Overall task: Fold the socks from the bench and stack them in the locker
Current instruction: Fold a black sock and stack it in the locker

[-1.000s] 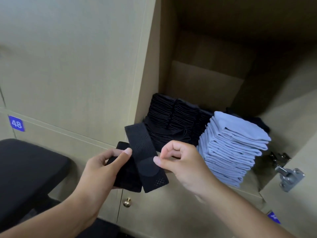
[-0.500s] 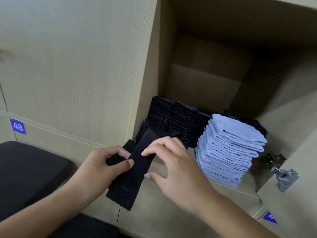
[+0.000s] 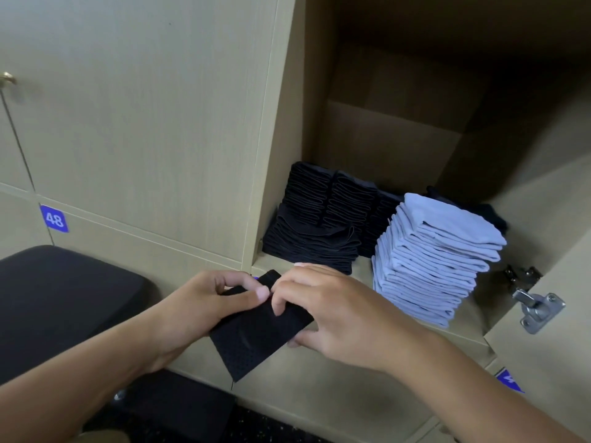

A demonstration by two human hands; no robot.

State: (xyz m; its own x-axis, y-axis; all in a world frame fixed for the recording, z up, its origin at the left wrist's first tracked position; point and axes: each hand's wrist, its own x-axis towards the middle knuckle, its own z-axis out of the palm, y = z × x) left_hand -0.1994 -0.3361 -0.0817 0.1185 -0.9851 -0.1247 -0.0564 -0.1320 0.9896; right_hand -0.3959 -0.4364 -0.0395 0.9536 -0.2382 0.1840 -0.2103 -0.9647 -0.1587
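Writing: I read one label fully, a small blue square sticker [image 3: 54,219] with white digits "48" on the closed beige door at left. A second blue sticker [image 3: 509,381] at lower right is cut off; I cannot read it.
Left hand: my left hand [image 3: 204,302] grips the folded black mesh-knit sock [image 3: 256,330], thumb pressed flat on top of the fabric, fingers curled at its upper edge.
Right hand: my right hand [image 3: 339,311] also holds the sock, fingers bent down on its upper right edge, thumb tucked under the lower edge.
Sock: a flat dark rectangle, tilted, with a fine perforated texture. It is held in the air just in front of the open locker's lower lip, not yet inside.
Locker: an open beige wood-grain laminate locker compartment [image 3: 383,148], box-shaped, shadowed toward the top and back.
Black stacks: folded black socks in stacks [image 3: 319,225] sit at the left of the locker floor, soft ribbed edges facing out; the front pile is lower than the ones behind.
Blue stack: a tall stack of pale blue folded socks [image 3: 438,257] stands just beside the black ones, on their right, leaning slightly, smooth fabric with neat layered edges.
Hardware: a silver metal door hinge [image 3: 537,310] is fixed on the open door at right. A small brass knob [image 3: 6,79] shows at the far left edge.
Bench: a black padded bench [image 3: 64,302] with rounded corners and a matte surface lies at lower left, under my left forearm.
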